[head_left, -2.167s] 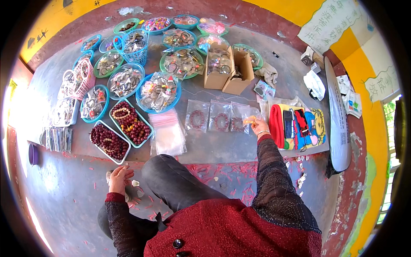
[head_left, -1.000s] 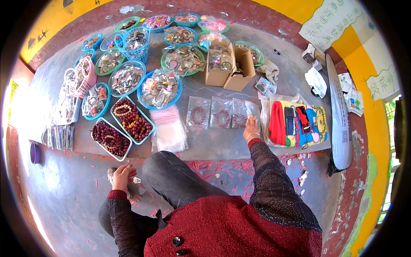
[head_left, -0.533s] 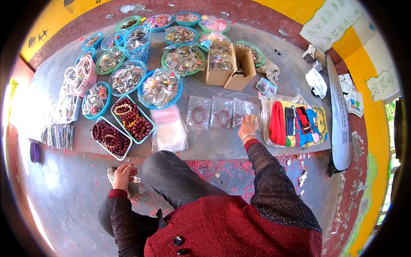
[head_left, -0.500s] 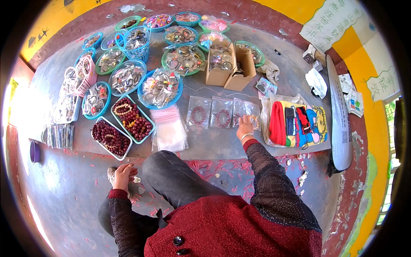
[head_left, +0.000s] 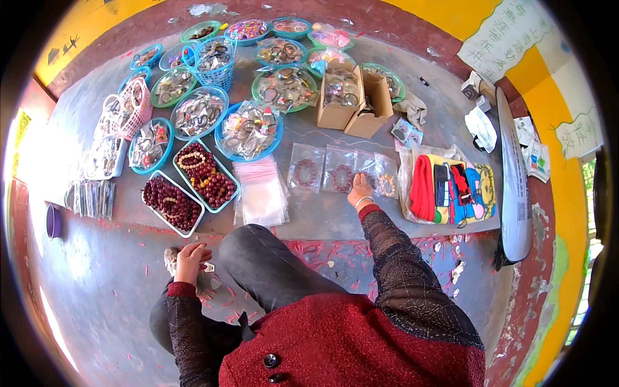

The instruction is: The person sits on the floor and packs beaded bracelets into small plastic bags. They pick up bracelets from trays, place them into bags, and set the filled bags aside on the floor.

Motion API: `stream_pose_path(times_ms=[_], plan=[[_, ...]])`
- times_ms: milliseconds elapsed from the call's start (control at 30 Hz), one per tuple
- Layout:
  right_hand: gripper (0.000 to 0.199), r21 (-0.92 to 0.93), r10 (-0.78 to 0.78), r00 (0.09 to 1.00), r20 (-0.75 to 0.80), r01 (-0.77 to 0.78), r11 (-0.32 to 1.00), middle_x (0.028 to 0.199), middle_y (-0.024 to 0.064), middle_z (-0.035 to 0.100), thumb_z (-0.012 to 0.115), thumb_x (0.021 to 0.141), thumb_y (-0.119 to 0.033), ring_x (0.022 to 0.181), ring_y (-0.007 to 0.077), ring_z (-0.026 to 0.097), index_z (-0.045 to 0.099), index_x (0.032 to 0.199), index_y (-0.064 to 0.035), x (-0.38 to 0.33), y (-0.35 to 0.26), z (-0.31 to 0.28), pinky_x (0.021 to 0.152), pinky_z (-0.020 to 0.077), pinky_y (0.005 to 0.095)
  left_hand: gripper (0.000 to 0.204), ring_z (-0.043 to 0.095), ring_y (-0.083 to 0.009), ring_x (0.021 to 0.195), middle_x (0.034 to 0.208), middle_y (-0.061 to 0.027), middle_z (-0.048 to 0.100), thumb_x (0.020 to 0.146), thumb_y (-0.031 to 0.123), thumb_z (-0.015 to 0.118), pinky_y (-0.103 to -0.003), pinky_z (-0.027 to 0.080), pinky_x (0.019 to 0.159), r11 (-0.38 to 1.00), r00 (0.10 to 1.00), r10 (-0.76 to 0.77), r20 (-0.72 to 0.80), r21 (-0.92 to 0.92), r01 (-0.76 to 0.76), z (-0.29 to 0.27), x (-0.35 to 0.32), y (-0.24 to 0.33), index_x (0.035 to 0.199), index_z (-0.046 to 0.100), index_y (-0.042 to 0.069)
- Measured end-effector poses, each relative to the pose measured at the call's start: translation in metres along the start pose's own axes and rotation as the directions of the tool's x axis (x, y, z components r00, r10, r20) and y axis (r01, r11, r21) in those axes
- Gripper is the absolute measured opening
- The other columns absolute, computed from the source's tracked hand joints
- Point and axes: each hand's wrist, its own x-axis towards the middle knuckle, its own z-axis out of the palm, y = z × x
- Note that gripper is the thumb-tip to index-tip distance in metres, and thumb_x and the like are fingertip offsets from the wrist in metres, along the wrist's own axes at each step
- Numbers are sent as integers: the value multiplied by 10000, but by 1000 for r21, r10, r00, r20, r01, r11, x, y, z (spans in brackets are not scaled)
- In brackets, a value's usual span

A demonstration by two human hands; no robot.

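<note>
My right hand [head_left: 360, 189] lies with stretched, flat fingers over the clear plastic bags, near the border between the middle bag and the right one. Red-beaded bracelets show in the left bag [head_left: 305, 173] and the middle bag [head_left: 340, 177]. An orange-toned bead bracelet [head_left: 387, 185] shows in the right bag [head_left: 375, 164], just right of my fingers. My left hand [head_left: 191, 263] hovers by my bent leg and shoe, its fingers loosely bent and a little apart, with nothing visible in it.
A stack of clear bags [head_left: 261, 200] lies left of the bagged bracelets. Two trays of dark red bead bracelets [head_left: 171, 205] stand further left. Bowls of packaged trinkets [head_left: 250, 132] and cardboard boxes [head_left: 340, 116] fill the back. A folded colourful cloth [head_left: 422, 187] lies right.
My right hand has slid left, off the orange-toned bracelet, which now shows more fully. My left hand has barely moved. The whole view has shifted slightly.
</note>
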Motion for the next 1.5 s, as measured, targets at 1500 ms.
stream_pose_path(times_ms=[1500], plan=[[552, 113, -301, 938, 170, 285, 952, 1402, 214, 307, 446, 769, -113, 1258, 319, 378, 379, 1310, -22, -11, -166, -21, 1020, 341, 390, 258, 648, -154, 782, 877, -92, 657, 890, 177, 519, -234, 489, 549, 949, 960, 281, 21, 142, -281, -3, -30, 12, 1049, 581, -15]])
